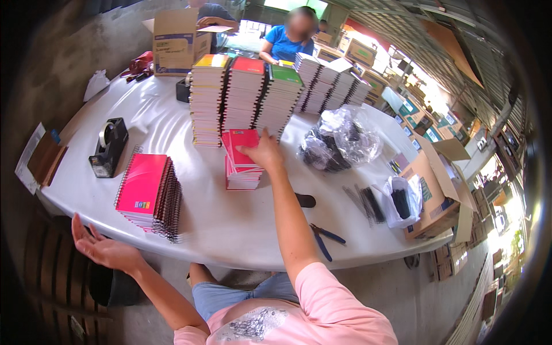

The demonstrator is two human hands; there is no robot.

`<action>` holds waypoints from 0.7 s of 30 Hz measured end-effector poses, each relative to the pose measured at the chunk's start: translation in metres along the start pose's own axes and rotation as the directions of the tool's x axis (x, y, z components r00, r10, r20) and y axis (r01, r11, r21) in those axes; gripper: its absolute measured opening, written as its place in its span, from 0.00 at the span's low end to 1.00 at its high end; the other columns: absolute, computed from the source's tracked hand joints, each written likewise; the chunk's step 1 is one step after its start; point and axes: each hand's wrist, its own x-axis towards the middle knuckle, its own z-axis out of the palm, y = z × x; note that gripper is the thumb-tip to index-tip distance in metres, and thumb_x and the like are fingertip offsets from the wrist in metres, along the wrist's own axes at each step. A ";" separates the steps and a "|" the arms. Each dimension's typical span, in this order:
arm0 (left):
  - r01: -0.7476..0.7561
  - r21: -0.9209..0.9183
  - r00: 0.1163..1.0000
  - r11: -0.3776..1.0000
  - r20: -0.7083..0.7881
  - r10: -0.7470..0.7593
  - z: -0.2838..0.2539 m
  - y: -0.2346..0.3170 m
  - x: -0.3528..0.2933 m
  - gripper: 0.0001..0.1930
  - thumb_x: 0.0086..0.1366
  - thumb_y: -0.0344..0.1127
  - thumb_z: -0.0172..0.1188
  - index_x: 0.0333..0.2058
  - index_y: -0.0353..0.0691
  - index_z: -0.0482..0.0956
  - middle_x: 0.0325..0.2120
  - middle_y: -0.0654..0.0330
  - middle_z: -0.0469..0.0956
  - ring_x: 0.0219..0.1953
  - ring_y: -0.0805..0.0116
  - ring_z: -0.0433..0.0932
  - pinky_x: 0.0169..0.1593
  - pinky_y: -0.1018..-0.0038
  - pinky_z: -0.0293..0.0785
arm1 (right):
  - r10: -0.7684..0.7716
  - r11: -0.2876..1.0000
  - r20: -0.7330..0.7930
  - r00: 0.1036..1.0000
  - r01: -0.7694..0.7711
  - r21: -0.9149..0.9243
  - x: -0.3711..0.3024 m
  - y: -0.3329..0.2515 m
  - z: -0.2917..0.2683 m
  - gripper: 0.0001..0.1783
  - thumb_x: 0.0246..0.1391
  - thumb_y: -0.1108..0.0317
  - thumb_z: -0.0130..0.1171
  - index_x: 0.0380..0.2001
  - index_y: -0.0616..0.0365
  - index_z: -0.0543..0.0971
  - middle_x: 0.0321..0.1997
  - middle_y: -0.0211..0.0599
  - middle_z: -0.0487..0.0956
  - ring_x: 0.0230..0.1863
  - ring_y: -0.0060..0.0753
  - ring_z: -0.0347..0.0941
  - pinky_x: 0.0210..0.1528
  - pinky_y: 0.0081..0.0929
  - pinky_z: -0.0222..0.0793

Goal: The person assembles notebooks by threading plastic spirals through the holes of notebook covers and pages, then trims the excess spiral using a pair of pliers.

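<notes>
In the middle of the table is a small stack of red-covered notebooks (242, 178), its upper ones turned askew and no coil visible on them. My right hand (265, 150) is closed on the top red notebook (241, 138), thumb across its cover, other fingers partly hidden along its right side. My left hand (106, 247) is open, palm up and fingers apart, holding nothing just beyond the table's near left edge. Nearest to it is a pile of red spiral notebooks (141, 184) with dark coils. Pliers with blue handles (326, 237) lie at the near edge, right of my right forearm.
Tall notebook stacks (247, 92) rise behind the small stack, with more piles (330, 83) beyond. A black tape dispenser (109, 146) stands left. Clear plastic bags (342, 138), loose coils (365, 204) and an open carton (434, 190) are right. A person in blue (282, 46) is across.
</notes>
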 end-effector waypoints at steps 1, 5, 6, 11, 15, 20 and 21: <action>-0.024 -0.068 1.000 0.997 0.014 0.025 0.005 0.009 -0.008 0.25 0.70 0.50 0.32 0.51 0.37 0.66 0.53 0.57 0.67 0.59 0.64 0.61 0.60 0.62 0.49 | -0.126 0.978 0.166 0.978 0.093 0.189 0.015 0.031 0.002 0.40 0.35 0.45 0.68 0.51 0.58 0.72 0.46 0.49 0.76 0.48 0.46 0.73 0.50 0.35 0.67; -0.255 -0.027 0.963 0.967 0.078 0.257 0.008 0.034 -0.020 0.19 0.68 0.40 0.40 0.50 0.31 0.65 0.51 0.53 0.67 0.57 0.61 0.64 0.59 0.62 0.59 | -0.006 0.993 0.236 0.972 -0.022 0.116 0.022 0.025 -0.007 0.39 0.28 0.46 0.72 0.43 0.60 0.77 0.40 0.51 0.79 0.43 0.45 0.76 0.48 0.32 0.69; -0.314 -0.045 0.944 0.948 0.096 0.317 0.011 0.039 -0.025 0.17 0.67 0.35 0.43 0.49 0.29 0.65 0.50 0.51 0.66 0.56 0.60 0.64 0.58 0.62 0.61 | 0.030 0.998 0.212 0.977 -0.041 0.045 0.029 0.025 -0.011 0.40 0.26 0.47 0.74 0.42 0.62 0.76 0.41 0.52 0.78 0.44 0.45 0.75 0.48 0.32 0.68; -0.576 -0.118 0.762 0.809 0.282 0.583 0.022 0.060 -0.057 0.16 0.63 0.32 0.51 0.45 0.29 0.64 0.47 0.45 0.66 0.56 0.47 0.63 0.60 0.56 0.57 | -0.122 0.950 -0.214 0.969 0.051 -0.308 0.009 -0.010 -0.002 0.53 0.25 0.57 0.76 0.52 0.74 0.60 0.37 0.63 0.76 0.48 0.53 0.72 0.50 0.35 0.69; -0.481 -0.266 0.650 0.836 0.531 0.543 0.036 0.071 -0.095 0.19 0.59 0.37 0.58 0.43 0.33 0.65 0.43 0.48 0.65 0.52 0.51 0.65 0.59 0.52 0.57 | -0.167 0.970 -0.057 0.984 0.175 0.171 -0.016 -0.010 -0.039 0.44 0.27 0.66 0.76 0.44 0.63 0.57 0.41 0.60 0.74 0.45 0.58 0.72 0.47 0.38 0.69; 0.125 -0.027 0.656 0.992 0.752 -0.062 0.042 0.065 -0.144 0.39 0.54 0.35 0.62 0.60 0.33 0.51 0.59 0.45 0.50 0.60 0.48 0.55 0.61 0.54 0.51 | -0.332 0.929 0.075 0.940 0.313 0.197 -0.099 0.002 -0.077 0.38 0.32 0.66 0.71 0.45 0.58 0.59 0.39 0.52 0.74 0.43 0.53 0.72 0.44 0.39 0.69; 0.125 -0.027 0.643 0.992 0.764 -0.060 0.038 0.062 -0.148 0.39 0.54 0.35 0.62 0.60 0.33 0.51 0.59 0.45 0.50 0.60 0.48 0.55 0.61 0.54 0.51 | -0.311 0.950 0.213 0.926 0.301 0.079 -0.122 -0.002 -0.078 0.32 0.39 0.68 0.66 0.45 0.59 0.60 0.36 0.53 0.75 0.41 0.57 0.72 0.43 0.44 0.69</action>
